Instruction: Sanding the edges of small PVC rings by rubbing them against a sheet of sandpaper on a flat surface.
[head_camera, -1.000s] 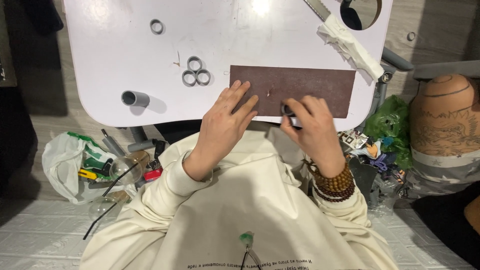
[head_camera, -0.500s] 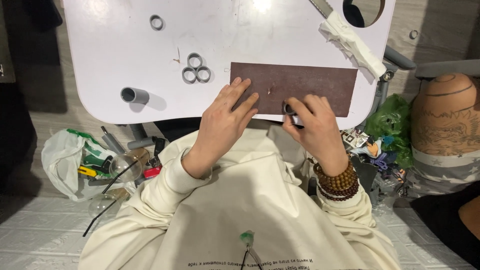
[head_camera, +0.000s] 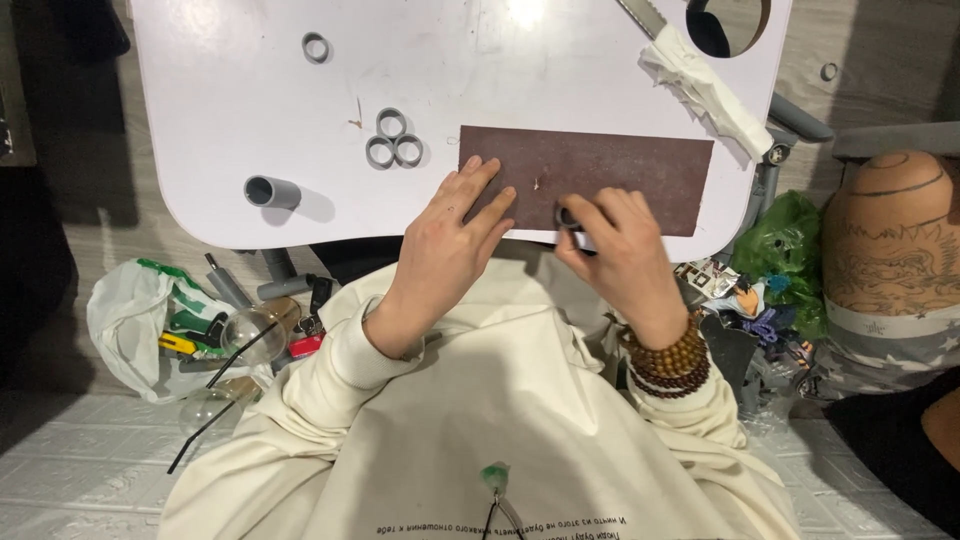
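A brown sheet of sandpaper (head_camera: 600, 178) lies flat on the white desk (head_camera: 230, 120), close to the near edge. The left hand (head_camera: 450, 235) lies on the left end of the sheet, with its fingers (head_camera: 478, 190) spread out flat and holding nothing. The right hand (head_camera: 622, 250) is just beside it, at the near edge of the sheet. Its fingers are curled tight around a small grey ring (head_camera: 568, 216), and the ring is pressed down on the brown sheet. A stack of brown bead bracelets (head_camera: 668, 362) sits on the right wrist. Three more grey rings (head_camera: 392, 139) lie bunched together on the desk, left of the sheet. One ring (head_camera: 316, 47) lies alone farther back. A short grey pipe (head_camera: 271, 192) lies on its side near the left edge of the desk. A saw with its handle wrapped in white cloth (head_camera: 708, 88) lies at the back right corner.
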